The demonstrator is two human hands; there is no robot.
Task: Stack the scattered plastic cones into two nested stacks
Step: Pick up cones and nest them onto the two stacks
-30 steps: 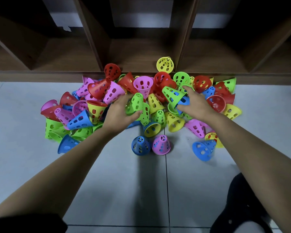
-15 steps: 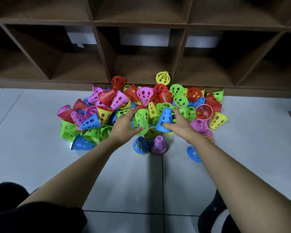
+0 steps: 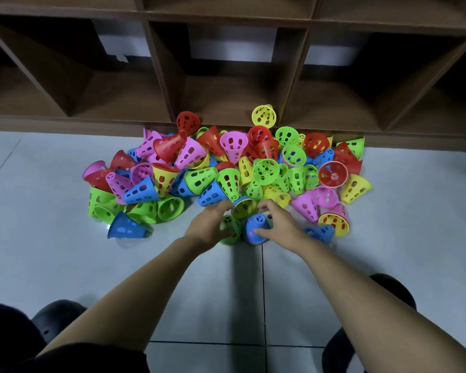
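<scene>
A heap of perforated plastic cones (image 3: 226,170) in red, pink, green, yellow and blue lies on the tiled floor against a wooden shelf. At its near edge two small stacks stand side by side. My left hand (image 3: 209,224) curls around a green cone (image 3: 230,228) seated over a blue one. My right hand (image 3: 277,223) grips a blue cone (image 3: 256,228) sitting over a pink one, whose colour shows through the holes. A yellow-lined cone (image 3: 244,207) lies just beyond both hands.
The brown wooden cubby shelf (image 3: 226,84) runs along the back; a yellow cone (image 3: 264,115) and a red cone (image 3: 188,122) rest on its bottom ledge. A lone blue cone (image 3: 128,228) lies left of my hands. My dark shoes (image 3: 371,319) flank the near floor.
Both hands came back from the heap toward me, the left carrying a green cone and the right a blue one, and set them down over the blue and pink cones standing on the floor.
</scene>
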